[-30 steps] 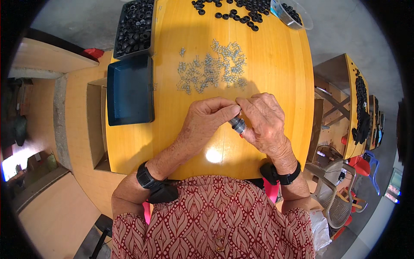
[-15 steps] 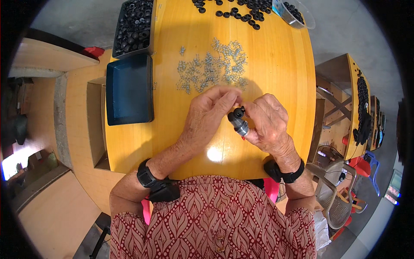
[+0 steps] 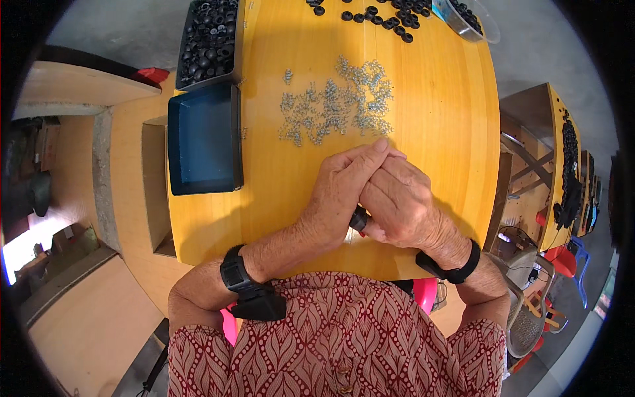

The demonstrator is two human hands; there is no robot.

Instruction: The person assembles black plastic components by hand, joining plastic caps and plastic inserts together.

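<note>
The left hand is lying against the right hand, its thumb crossing over; whether its hidden fingers are holding anything, I cannot tell. The right hand's curled fingers are holding a black part, which is poking out at the hands' seven o'clock. On the yellow table, little metal pieces are lying toward eleven o'clock, a dark tray toward ten.

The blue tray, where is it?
In the head view, the blue tray is at the left edge of the table, just nearer the person than the bin of black parts.
</note>
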